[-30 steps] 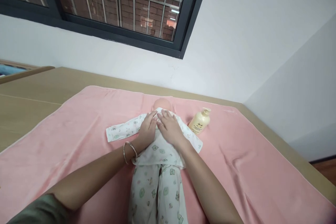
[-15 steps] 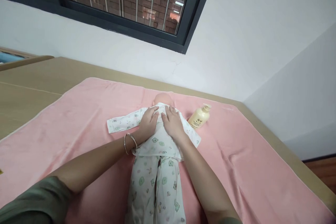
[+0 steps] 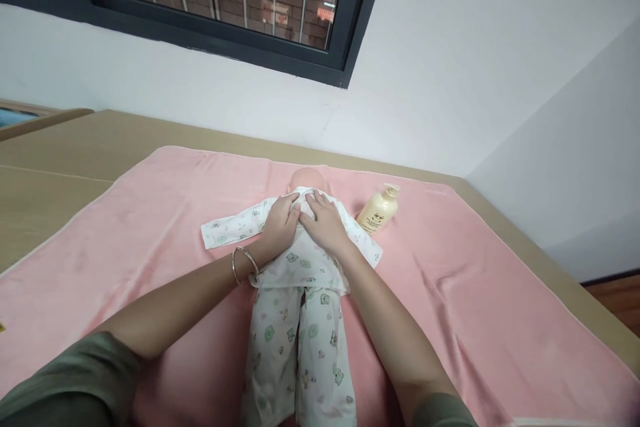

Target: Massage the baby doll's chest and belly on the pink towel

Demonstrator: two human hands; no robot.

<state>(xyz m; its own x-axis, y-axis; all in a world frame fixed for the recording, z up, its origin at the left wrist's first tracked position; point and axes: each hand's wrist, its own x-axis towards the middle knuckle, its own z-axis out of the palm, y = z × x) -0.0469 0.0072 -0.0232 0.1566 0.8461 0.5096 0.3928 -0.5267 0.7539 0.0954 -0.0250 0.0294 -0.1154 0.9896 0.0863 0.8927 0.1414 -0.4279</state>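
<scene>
A baby doll (image 3: 306, 180) in white printed pyjamas (image 3: 300, 340) lies on its back on a pink towel (image 3: 125, 227), head toward the wall. My left hand (image 3: 281, 221) rests flat on the doll's chest, left of the middle, with a metal bangle on the wrist. My right hand (image 3: 323, 221) lies flat beside it on the right of the chest. Both palms press on the shirt front, fingers pointing toward the doll's neck. The doll's sleeve (image 3: 227, 230) stretches out to the left.
A cream pump bottle (image 3: 379, 210) lies on the towel just right of the doll's shoulder. The towel covers a tan surface (image 3: 60, 160) against a white wall. A dark-framed barred window (image 3: 225, 7) is above. Wood floor (image 3: 617, 297) shows at the right.
Both hands have stayed on the doll's chest, sliding slightly up toward the neck. The view has shifted a little; the doll and bottle have not moved.
</scene>
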